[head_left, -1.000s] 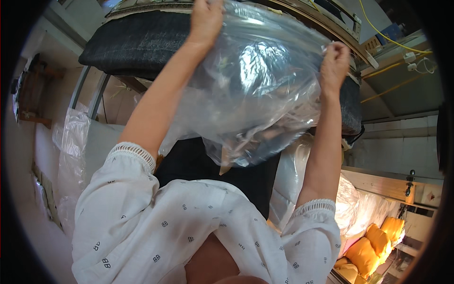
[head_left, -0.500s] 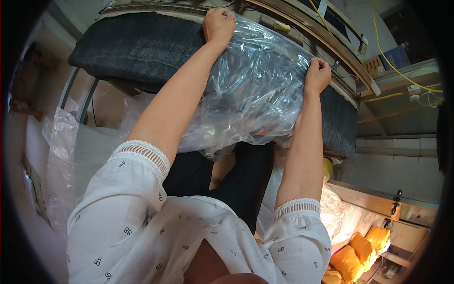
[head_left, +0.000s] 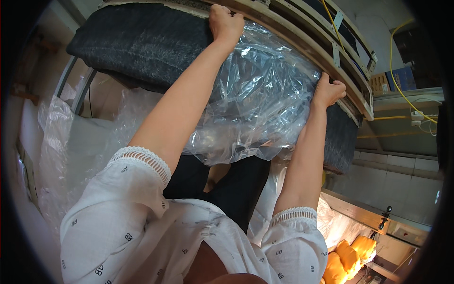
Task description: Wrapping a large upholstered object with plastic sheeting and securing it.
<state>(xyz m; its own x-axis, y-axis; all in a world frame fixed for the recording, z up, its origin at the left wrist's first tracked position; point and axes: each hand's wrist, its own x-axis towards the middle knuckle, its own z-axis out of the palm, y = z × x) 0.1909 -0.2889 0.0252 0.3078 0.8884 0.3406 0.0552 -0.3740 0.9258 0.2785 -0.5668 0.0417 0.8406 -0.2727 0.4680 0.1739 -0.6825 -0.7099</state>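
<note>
Background: corners lost in the dark lens rim; orange cushions [head_left: 348, 255] partly cut off by the right sleeve [head_left: 294, 239].
Box [head_left: 401, 79]: blue, far right; contents hidden.
Pad [head_left: 127, 40]: dark, middle covered by film.
Film [head_left: 265, 83]: clear, crumpled, between both hands, below the frame [head_left: 309, 45], hanging toward the trousers [head_left: 246, 184].
Left hand [head_left: 226, 23]: grasping film's upper left corner, fingertips partly hidden.
Right hand [head_left: 327, 91]: grasping its upper right corner, fingers curled.
</note>
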